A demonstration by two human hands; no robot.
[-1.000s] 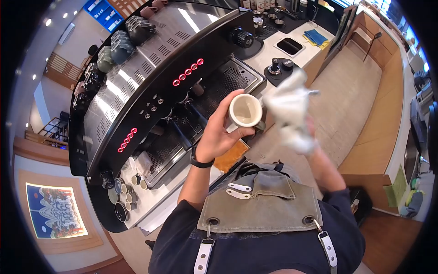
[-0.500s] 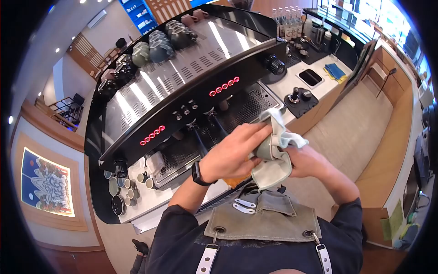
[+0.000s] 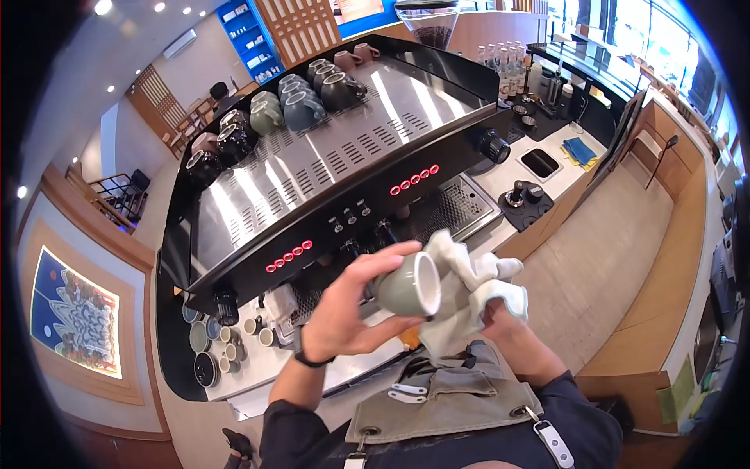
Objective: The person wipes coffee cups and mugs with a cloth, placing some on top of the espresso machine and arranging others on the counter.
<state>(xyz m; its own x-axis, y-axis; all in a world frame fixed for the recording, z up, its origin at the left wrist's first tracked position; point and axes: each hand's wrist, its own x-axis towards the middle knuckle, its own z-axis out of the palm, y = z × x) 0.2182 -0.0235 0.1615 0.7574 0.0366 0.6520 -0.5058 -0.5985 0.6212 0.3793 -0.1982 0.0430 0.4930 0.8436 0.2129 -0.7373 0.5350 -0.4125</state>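
Observation:
A grey-green cup point(image 3: 398, 291) with a white inside lies tipped on its side in my left hand point(image 3: 344, 306), its mouth facing right. My thumb and fingers close around the cup from the left. Just to its right, a whitish cloth point(image 3: 461, 293) hangs bunched over my right hand point(image 3: 504, 322), which grips it; most of the right fingers are hidden beneath the folds. Cup and cloth overlap in view, and I cannot tell whether they touch. Both hands are in front of the espresso machine point(image 3: 336, 187).
Upturned cups point(image 3: 303, 109) line the machine's top. Small cups point(image 3: 226, 363) and saucers stand on the counter at lower left. A tamper point(image 3: 516, 191) on a black mat, a counter opening point(image 3: 541, 162) and a blue cloth point(image 3: 580, 150) are at right. Bottles point(image 3: 504, 70) stand farther back.
The cloth has come away from the cup toward the right, uncovering the cup's white mouth. My left hand has turned the cup and shifted left and down. The view has tilted up slightly.

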